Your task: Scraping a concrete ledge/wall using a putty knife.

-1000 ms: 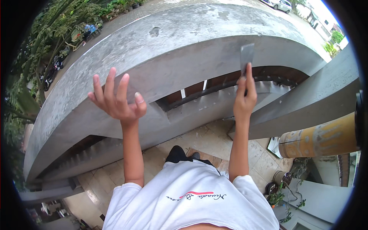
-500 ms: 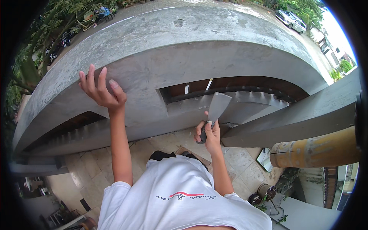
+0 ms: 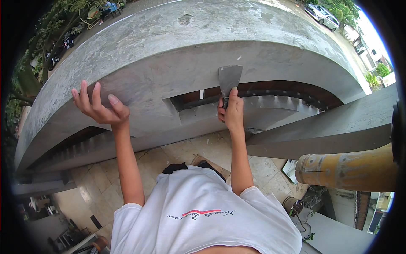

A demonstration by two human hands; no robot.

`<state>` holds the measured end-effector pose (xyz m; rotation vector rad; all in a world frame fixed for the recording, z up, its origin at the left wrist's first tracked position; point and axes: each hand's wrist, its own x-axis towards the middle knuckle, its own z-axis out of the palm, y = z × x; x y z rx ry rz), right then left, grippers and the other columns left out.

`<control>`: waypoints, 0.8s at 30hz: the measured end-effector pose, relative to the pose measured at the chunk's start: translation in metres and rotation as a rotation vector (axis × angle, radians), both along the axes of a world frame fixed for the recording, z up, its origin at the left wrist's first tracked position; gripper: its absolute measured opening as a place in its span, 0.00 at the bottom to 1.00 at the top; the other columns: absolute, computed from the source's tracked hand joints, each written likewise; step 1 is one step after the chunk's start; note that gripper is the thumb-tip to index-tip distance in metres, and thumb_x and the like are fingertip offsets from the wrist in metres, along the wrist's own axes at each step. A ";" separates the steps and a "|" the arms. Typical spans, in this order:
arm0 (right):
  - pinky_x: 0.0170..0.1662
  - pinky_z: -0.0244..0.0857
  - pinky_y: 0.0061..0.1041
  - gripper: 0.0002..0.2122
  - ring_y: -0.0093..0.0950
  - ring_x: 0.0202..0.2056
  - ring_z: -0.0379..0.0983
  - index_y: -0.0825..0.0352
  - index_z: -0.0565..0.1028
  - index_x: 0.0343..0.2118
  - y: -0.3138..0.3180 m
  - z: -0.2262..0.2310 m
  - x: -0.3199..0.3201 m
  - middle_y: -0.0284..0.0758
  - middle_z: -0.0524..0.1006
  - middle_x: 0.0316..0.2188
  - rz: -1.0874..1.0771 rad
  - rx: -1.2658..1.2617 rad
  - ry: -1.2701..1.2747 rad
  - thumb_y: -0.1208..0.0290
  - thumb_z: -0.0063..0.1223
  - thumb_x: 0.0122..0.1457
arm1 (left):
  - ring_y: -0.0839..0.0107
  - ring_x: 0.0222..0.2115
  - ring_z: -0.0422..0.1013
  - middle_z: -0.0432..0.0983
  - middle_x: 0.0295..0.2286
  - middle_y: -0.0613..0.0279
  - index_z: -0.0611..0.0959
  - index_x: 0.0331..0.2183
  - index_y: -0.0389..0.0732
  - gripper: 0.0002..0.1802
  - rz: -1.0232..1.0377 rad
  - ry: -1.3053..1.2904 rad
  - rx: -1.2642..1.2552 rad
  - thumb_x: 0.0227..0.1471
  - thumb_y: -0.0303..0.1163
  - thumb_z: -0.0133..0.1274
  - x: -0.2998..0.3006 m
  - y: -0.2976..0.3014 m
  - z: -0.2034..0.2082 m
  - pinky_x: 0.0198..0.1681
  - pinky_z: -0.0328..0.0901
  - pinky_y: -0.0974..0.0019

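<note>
In my right hand [image 3: 232, 111] is a paint scraper [image 3: 230, 77] with a wide grey metal blade and a dark handle. My fingers wrap the handle, and the thumb lies along the base of the blade. Its straight edge points up at the face of a grey plastered wall [image 3: 169, 73], just above a long slot; whether it touches cannot be made out. A small white fleck shows on the wall beyond the blade. My left hand [image 3: 101, 108] holds nothing, palm turned up and fingers apart, near the wall's left part.
The wall's weathered top [image 3: 139, 40] curves across the far side. A grey beam [image 3: 321, 131] and a yellowish round post [image 3: 344, 169] stand at the right. Below are floor tiles [image 3: 99, 178], with potted plants [image 3: 292, 205] at the lower right. A parked car [image 3: 322, 17] is beyond.
My right hand has raised the scraper from below the slot to the wall face above it. My left hand has shifted slightly left and down, still spread.
</note>
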<state>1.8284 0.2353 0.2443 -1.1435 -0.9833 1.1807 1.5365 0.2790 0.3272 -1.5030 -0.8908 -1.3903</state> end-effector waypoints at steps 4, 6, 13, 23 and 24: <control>0.13 0.48 0.18 0.31 0.16 0.09 0.54 0.68 0.65 0.18 -0.038 -0.016 -0.013 0.26 0.60 0.09 0.045 -0.067 0.081 0.43 0.28 0.66 | 0.44 0.56 0.56 0.67 0.50 0.46 0.73 0.44 0.37 0.19 0.013 0.000 -0.003 0.54 0.36 0.41 -0.003 -0.003 -0.002 0.60 0.48 0.39; 0.12 0.49 0.19 0.31 0.17 0.09 0.54 0.67 0.64 0.18 -0.055 -0.025 -0.015 0.26 0.59 0.08 0.051 -0.105 0.102 0.42 0.26 0.65 | 0.43 0.56 0.56 0.67 0.50 0.46 0.73 0.44 0.37 0.19 0.020 -0.002 0.004 0.54 0.36 0.41 -0.002 -0.002 -0.001 0.60 0.48 0.39; 0.11 0.49 0.20 0.31 0.17 0.08 0.52 0.66 0.64 0.18 -0.007 0.026 -0.015 0.26 0.57 0.08 -0.015 -0.005 0.057 0.41 0.25 0.65 | 0.44 0.56 0.56 0.66 0.50 0.46 0.73 0.44 0.37 0.18 -0.002 0.000 -0.003 0.54 0.36 0.41 -0.001 -0.002 0.000 0.60 0.48 0.39; 0.12 0.47 0.19 0.34 0.17 0.09 0.53 0.68 0.65 0.18 -0.016 0.013 -0.012 0.27 0.59 0.09 0.036 -0.139 0.010 0.39 0.20 0.64 | 0.44 0.55 0.57 0.66 0.50 0.46 0.74 0.45 0.38 0.19 -0.013 0.006 0.019 0.55 0.36 0.40 0.001 0.002 0.000 0.60 0.48 0.38; 0.12 0.47 0.19 0.34 0.16 0.09 0.53 0.68 0.65 0.18 -0.007 0.018 -0.012 0.27 0.59 0.09 0.051 -0.087 0.010 0.39 0.19 0.64 | 0.44 0.55 0.57 0.66 0.50 0.46 0.74 0.45 0.38 0.19 -0.018 0.006 0.014 0.55 0.36 0.40 0.000 0.001 -0.001 0.60 0.48 0.38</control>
